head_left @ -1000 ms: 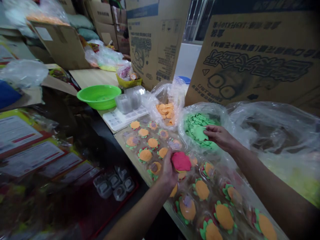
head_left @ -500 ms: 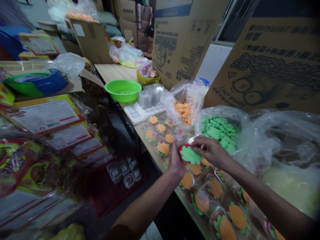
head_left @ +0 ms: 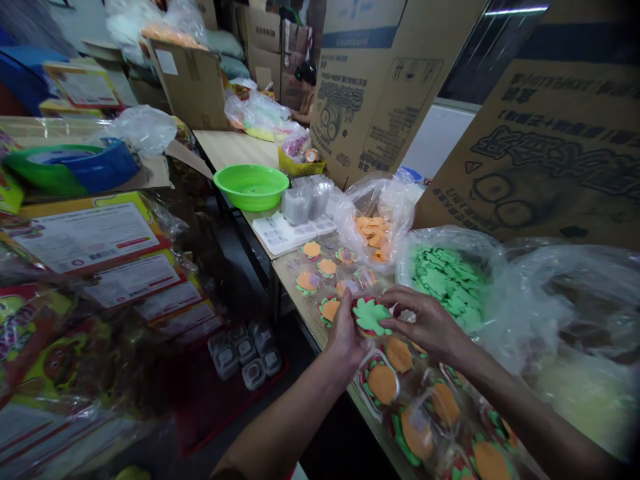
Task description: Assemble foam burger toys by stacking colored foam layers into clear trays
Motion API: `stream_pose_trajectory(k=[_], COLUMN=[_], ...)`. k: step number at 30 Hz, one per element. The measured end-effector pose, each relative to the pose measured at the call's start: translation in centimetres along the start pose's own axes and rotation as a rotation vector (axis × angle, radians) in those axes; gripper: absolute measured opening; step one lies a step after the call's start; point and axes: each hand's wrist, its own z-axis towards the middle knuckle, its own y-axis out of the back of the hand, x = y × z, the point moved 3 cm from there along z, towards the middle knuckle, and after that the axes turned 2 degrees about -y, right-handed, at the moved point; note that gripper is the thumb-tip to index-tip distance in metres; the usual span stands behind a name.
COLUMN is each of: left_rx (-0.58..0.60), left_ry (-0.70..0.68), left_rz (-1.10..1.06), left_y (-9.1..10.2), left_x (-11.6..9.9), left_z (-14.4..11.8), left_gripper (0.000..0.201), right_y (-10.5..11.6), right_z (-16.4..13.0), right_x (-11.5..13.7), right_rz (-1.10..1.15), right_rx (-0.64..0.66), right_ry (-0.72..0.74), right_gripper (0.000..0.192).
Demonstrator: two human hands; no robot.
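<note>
My left hand (head_left: 346,339) is closed on the left edge of a green leaf-shaped foam-like piece (head_left: 370,313), with a red layer showing beneath it. My right hand (head_left: 426,321) pinches the right edge of the same green piece between thumb and fingers. Both hands are above the table, over rows of clear plastic cups. Around them lie stacked orange discs (head_left: 383,383) with green and red frilled layers under them. Just beyond my right hand, a clear bag (head_left: 487,247) holds many loose green pieces (head_left: 450,280).
Orange pieces (head_left: 373,233) fill another clear bag. Farther back stand a green basin (head_left: 250,187), stacked clear containers (head_left: 306,200) and a yellow basket (head_left: 300,165). Large cardboard boxes (head_left: 555,160) line the right side. Printed boxes (head_left: 90,233) are piled left, beside a red tray (head_left: 193,427) with clear cups.
The green piece has turned and tilted between my hands, and its lobes now point toward my right hand. My right-hand fingers have shifted along its edge. The view has moved slightly.
</note>
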Motion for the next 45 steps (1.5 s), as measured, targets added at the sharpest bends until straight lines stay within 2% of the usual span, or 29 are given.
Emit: stream_pose_trajectory(k=[3, 7, 14, 17, 21, 24, 27, 28, 30, 31, 34, 36, 38, 41, 45], left_rx=[0.027, -0.040, -0.083, -0.063, -0.034, -0.058, -0.098, -0.114, -0.152, -0.171, -0.202, -0.200, -0.203, -0.227, -0.222], left_ry=[0.043, 0.066, 0.080, -0.003, -0.186, -0.225, -0.189, -0.184, -0.187, -0.193, -0.199, -0.187, -0.165, -0.142, -0.148], left_rz=[-0.020, 0.018, 0.054, 0.088, 0.160, 0.185, 0.142, 0.130, 0.118, 0.123, 0.160, 0.196, 0.220, 0.240, 0.238], left_y=[-0.2, -0.4, -0.6, -0.5, -0.2, 0.1, 0.4, 0.5, 0.7, 0.8, 1.0, 1.2, 1.4, 1.6, 1.4], left_x=[-0.4, -1.2, -1.7, -2.1, -2.9, -3.5, -4.1, -4.4, -5.0, -5.2, -5.7, -5.7, -5.7, -5.6, -5.4], left_z=[0.0, 0.2, 0.2, 0.3, 0.8, 1.3, 1.9, 2.0, 2.3, 2.4, 2.6, 2.7, 2.8, 2.8, 2.6], left_gripper=[0.040, 0.038, 0.034, 0.030, 0.029, 0.030, 0.030, 0.030, 0.029, 0.028, 0.027, 0.028, 0.030, 0.033, 0.030], right_y=[0.3, 1.0, -0.1, -0.5, -1.7, -2.7, -2.3, -1.8, -0.5, -0.1, 0.4, 0.0, -0.6, -1.0, 0.1], right_z=[0.4, 0.5, 1.0, 1.9, 3.2, 4.6, 7.7, 9.1, 12.3, 13.9, 17.4, 18.6, 19.1, 19.2, 19.3], right_x=[0.2, -0.2, -0.8, -0.3, 1.5, 1.6, -1.7, -3.7, -8.7, -11.2, -17.7, -20.5, -22.2, -23.3, -23.6], right_rz=[0.013, 0.106, 0.065, 0.052, 0.028, -0.023, 0.028, -0.011, -0.289, -0.359, -0.479, -0.529, -0.549, -0.509, -0.374], right_rx=[0.043, 0.118, 0.138, 0.122, 0.059, 0.047, 0.052, 0.031, -0.052, -0.075, -0.116, -0.139, -0.174, -0.218, -0.227], right_ry=[0.028, -0.017, 0.032, 0.023, 0.040, 0.073, 0.022, -0.046, -0.273, -0.339, -0.490, -0.558, -0.602, -0.671, -0.757], right_gripper=[0.019, 0.027, 0.035, 0.032, 0.009, 0.003, 0.009, 0.013, 0.017, 0.018, 0.028, 0.032, 0.033, 0.033, 0.021])
